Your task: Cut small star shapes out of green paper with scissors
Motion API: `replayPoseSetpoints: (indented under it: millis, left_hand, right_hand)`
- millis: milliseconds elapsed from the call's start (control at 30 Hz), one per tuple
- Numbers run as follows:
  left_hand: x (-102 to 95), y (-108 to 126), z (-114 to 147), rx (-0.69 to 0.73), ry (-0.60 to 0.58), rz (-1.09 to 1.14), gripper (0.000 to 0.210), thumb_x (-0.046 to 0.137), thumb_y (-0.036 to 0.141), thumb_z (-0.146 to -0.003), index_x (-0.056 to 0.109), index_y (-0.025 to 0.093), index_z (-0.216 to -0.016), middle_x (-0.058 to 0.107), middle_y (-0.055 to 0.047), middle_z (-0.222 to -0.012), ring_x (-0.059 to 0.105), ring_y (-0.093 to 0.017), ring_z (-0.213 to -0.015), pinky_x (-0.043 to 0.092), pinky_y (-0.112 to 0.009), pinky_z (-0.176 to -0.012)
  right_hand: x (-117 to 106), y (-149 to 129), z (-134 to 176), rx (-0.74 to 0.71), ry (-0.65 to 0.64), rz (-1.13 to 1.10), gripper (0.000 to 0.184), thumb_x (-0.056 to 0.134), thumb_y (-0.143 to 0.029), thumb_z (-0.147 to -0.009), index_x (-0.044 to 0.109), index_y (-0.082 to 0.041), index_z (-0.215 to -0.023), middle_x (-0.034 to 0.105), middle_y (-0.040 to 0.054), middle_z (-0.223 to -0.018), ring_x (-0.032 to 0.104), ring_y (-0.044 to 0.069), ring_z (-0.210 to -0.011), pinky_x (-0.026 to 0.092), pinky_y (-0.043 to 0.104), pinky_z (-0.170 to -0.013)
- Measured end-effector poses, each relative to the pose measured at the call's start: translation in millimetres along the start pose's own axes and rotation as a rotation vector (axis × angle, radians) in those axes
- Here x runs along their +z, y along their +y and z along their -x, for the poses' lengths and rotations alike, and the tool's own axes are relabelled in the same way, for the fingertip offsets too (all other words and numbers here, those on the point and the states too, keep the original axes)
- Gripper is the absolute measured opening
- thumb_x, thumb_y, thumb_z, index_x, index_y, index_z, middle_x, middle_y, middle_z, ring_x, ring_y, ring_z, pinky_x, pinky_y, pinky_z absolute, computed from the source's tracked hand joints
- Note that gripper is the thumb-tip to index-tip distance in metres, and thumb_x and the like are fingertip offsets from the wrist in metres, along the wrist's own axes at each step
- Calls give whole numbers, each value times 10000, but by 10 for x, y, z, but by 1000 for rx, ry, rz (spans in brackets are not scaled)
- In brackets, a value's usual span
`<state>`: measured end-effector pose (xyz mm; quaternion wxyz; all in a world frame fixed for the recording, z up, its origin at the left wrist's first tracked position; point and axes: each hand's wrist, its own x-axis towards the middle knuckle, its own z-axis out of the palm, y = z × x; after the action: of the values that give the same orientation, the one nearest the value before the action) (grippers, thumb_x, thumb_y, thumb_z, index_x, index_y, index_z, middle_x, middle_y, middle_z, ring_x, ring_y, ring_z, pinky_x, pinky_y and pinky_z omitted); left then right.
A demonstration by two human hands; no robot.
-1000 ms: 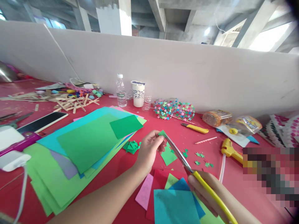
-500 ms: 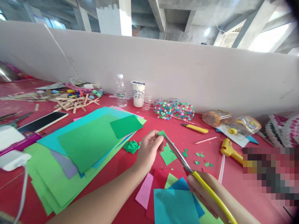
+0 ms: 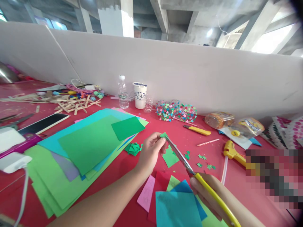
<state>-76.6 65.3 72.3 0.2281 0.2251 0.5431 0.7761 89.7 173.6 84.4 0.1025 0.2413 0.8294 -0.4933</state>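
Between the thumb and fingers of my left hand (image 3: pixel 152 149) is a small piece of green paper (image 3: pixel 163 135). My right hand (image 3: pixel 208 189) grips yellow-handled scissors (image 3: pixel 178 154), whose blade tips meet the edge of that piece. The blades look nearly closed. Under them on the table lies a light green paper square (image 3: pixel 170 157). Small cut green stars (image 3: pixel 199 164) are scattered to the right of the blades. A pile of dark green paper pieces (image 3: pixel 133 148) sits left of my left hand. Below the hands are a teal sheet (image 3: pixel 178 208) and a pink piece (image 3: pixel 146 192).
Large coloured sheets (image 3: pixel 90 142) cover the left of the red table, near a phone (image 3: pixel 44 123) and craft sticks (image 3: pixel 75 105). Farther back stand a water bottle (image 3: pixel 122 93) and a cup (image 3: pixel 140 96). A yellow utility knife (image 3: pixel 199 130) and glue gun (image 3: pixel 233 152) lie to the right.
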Motion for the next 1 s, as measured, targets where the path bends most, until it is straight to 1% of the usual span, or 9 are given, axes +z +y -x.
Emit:
replayPoseSetpoints:
  millis: [167,300,433,567,733,833,1000]
  left_hand:
    - [6,-7,6,4,6,-8,166,582,293,-763,524,176,-660,538,38,-545,468,-81,-473,354,-203,-473]
    - [-6,-21,-4,9,-3,-14,158,572,281,-771,524,174,-665,540,34,-546,471,-83,-477,357,-201,-471]
    - [-33,-30,-37,10,6,-15,140,562,271,-771,528,174,-676,556,26,-567,486,-88,-479,362,-201,-457]
    - [-27,-21,-42,7,37,-6,121,563,268,-771,533,180,-692,551,33,-560,479,-83,-475,356,-195,-451]
    - [7,-13,9,-5,-32,-36,140,560,250,-771,517,176,-659,537,31,-541,472,-83,-478,358,-200,-467]
    - [6,-22,23,-1,-64,-43,155,551,280,-789,524,177,-677,547,25,-558,484,-91,-492,366,-208,-477]
    - [-15,-29,7,6,-73,-56,177,531,297,-811,524,181,-677,535,27,-542,474,-93,-486,359,-209,-473]
  right_hand:
    - [-2,-4,1,19,5,0,475,366,-649,-832,386,-210,-651,296,-111,-398,220,35,-276,156,191,-293]
    - [8,2,1,33,26,-25,457,399,-623,-835,374,-211,-640,298,-115,-383,236,35,-274,136,194,-316]
    - [10,9,-5,-1,33,-55,496,399,-670,-809,360,-211,-625,288,-118,-381,237,33,-282,115,206,-361]
    - [15,33,-5,-5,13,-120,550,371,-736,-777,408,-202,-652,300,-118,-365,222,37,-290,137,194,-346]
    - [33,79,-6,-13,-14,-249,598,364,-775,-748,466,-188,-697,287,-126,-349,232,37,-283,171,184,-346]
    - [34,75,0,-10,-16,-236,612,369,-786,-734,466,-183,-692,295,-125,-343,232,31,-284,178,179,-351]
    - [23,53,16,-14,-10,-227,634,366,-798,-722,480,-175,-707,312,-122,-362,241,29,-293,193,181,-360]
